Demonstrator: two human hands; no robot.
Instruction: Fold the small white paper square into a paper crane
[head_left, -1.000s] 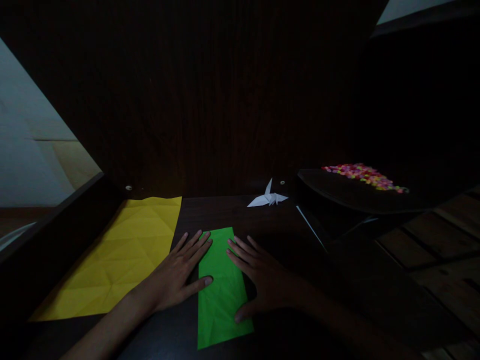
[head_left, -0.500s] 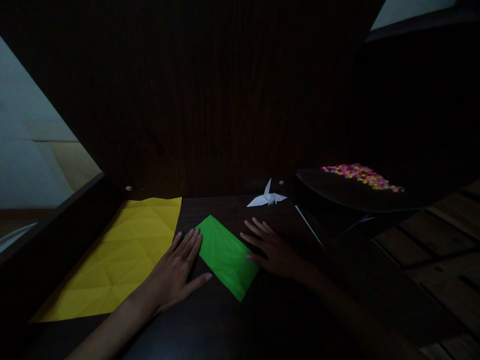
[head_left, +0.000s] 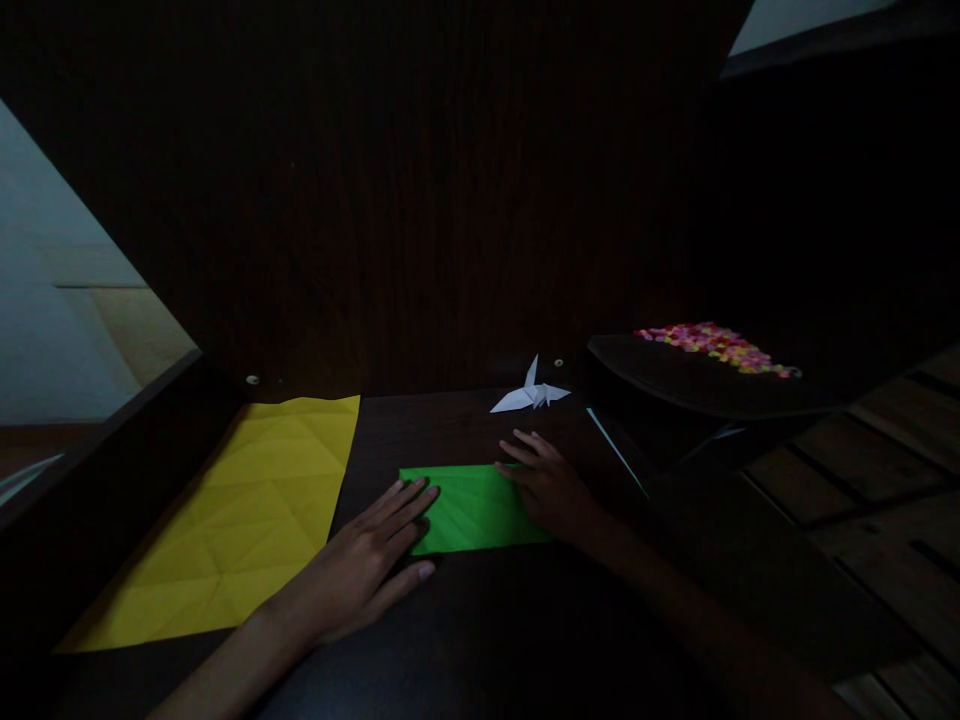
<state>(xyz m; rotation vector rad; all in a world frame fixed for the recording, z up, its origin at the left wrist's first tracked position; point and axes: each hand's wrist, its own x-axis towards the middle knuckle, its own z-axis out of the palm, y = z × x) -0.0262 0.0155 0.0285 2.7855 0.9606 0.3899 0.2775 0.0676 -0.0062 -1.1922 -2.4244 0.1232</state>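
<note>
A folded green sheet of paper (head_left: 472, 510) lies flat on the dark wooden tabletop (head_left: 420, 640), its long edges running nearly left to right. My left hand (head_left: 375, 555) rests on its left end, fingers stretched out and palm down. On the right end lies my right hand (head_left: 551, 490), fingers spread, covering that part of the paper. To the left is a large creased yellow sheet of paper (head_left: 277, 500). Behind the green paper sits a white origami crane (head_left: 532, 397), touched by neither hand.
A dark upright panel (head_left: 420, 200) rises behind the tabletop, and a low side board (head_left: 112, 500) borders the left. Colourful small pieces (head_left: 712, 345) form a pile on a rounded dark shelf (head_left: 697, 390) at right. A thin white strip (head_left: 617, 450) lies nearby.
The green paper has turned from a diagonal position to nearly level. My right hand has moved slightly right and my left hand slightly right with it, both still on the paper.
</note>
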